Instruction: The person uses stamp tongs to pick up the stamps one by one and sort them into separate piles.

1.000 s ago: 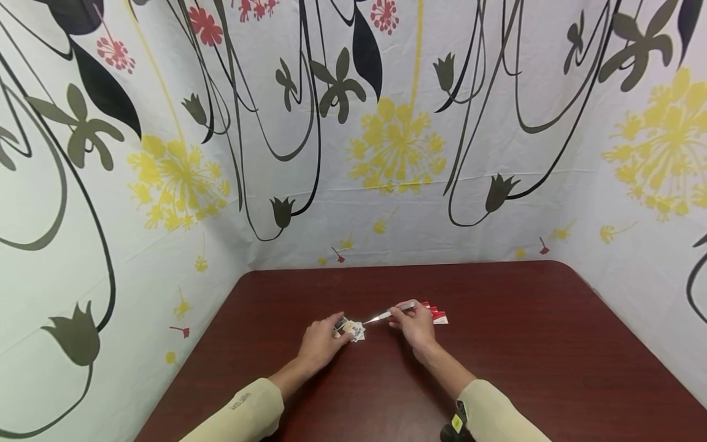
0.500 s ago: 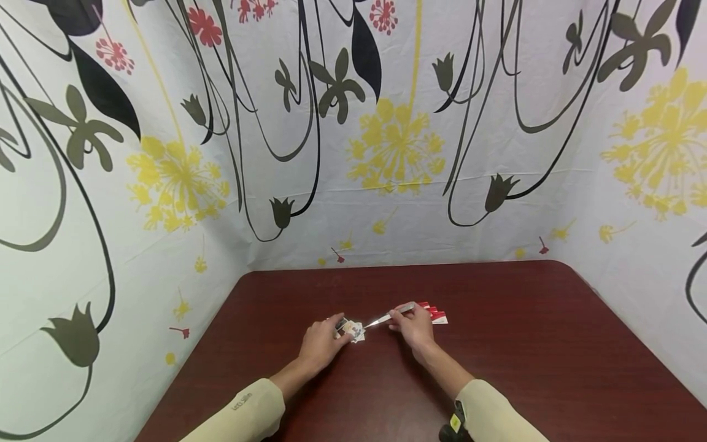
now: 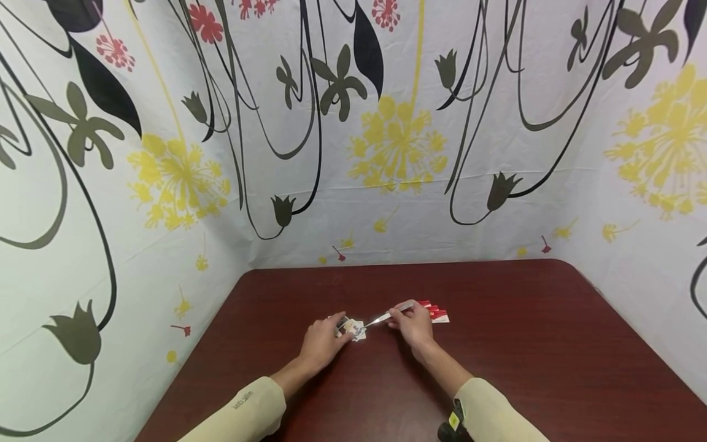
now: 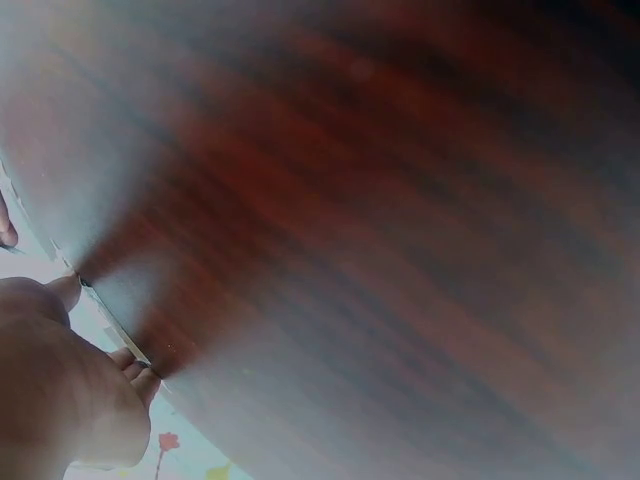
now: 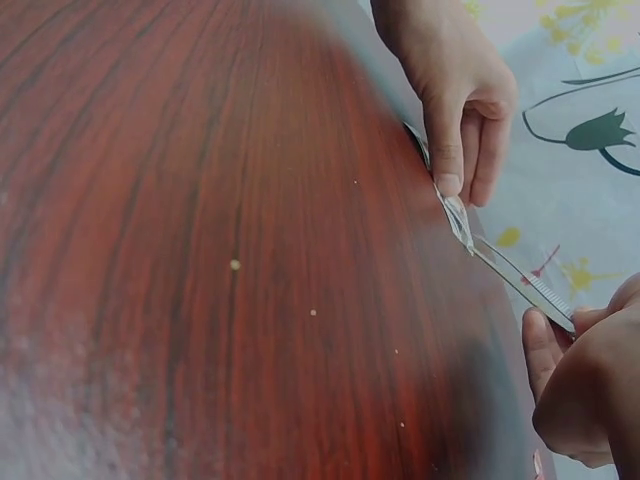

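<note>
A small pile of pale printed paper pieces [image 3: 358, 330] lies near the middle of the table, with a dark piece at its far left side. My left hand [image 3: 319, 345] presses down on it, thumb and fingers spread across the near and far sides. My right hand [image 3: 414, 328] pinches metal tweezers [image 3: 382, 318]. Their tips meet the pile's right edge. In the right wrist view the tweezers [image 5: 520, 282] slant from the right hand [image 5: 590, 375] to the paper edge, beside the left thumb [image 5: 446, 150]. The left wrist view shows the left hand [image 4: 75, 370] at the frame's edge.
Red and white pieces [image 3: 439, 315] lie in a fanned row just beyond the right hand, partly hidden by it. The dark red wooden table [image 3: 525, 344] extends around both arms. A white flower-patterned cloth [image 3: 342, 184] hangs behind and at both sides.
Both hands stay almost in place. The tweezers' tips have dipped very slightly at the pile's right edge.
</note>
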Tool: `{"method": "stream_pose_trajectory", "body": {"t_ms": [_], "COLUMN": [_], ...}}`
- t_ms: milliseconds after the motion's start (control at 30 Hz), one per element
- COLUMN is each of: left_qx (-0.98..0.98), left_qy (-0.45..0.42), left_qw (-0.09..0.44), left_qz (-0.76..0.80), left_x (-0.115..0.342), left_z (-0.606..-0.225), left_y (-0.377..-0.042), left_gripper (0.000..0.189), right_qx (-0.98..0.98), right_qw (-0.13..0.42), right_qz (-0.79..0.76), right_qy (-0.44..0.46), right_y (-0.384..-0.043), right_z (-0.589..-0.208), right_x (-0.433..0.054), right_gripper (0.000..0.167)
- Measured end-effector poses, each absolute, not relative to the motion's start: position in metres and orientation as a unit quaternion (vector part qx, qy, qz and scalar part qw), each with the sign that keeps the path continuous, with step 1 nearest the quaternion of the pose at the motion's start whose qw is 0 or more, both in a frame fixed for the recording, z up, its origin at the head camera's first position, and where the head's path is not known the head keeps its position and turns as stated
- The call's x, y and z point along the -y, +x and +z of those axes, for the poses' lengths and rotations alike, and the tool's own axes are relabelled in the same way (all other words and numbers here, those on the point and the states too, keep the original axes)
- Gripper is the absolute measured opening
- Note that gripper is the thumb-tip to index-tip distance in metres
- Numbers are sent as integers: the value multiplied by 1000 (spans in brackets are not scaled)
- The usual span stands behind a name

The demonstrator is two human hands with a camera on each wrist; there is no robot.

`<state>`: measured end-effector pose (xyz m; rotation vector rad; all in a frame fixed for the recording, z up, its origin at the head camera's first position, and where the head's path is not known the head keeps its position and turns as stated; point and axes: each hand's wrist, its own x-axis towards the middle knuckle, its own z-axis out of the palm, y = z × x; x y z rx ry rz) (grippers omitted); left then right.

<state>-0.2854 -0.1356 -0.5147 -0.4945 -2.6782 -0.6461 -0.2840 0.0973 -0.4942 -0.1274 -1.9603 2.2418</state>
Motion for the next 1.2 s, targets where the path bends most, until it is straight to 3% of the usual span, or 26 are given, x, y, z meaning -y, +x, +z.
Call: {"method": "stream_pose_trajectory", "body": {"t_ms": [1200], "left_qx": [946], "left_qy": [-169], "left_qw": [149], "left_qz": [-231], "left_x": [134], "left_z": [-512], "left_y": [-284], "left_gripper": [55], "right_qx": [652], "right_qw": [80], "right_qz": [753], "right_qy": [-43], "right_y": [-289], "right_z": [-495], "right_x": [-83], "right_gripper": [10]}}
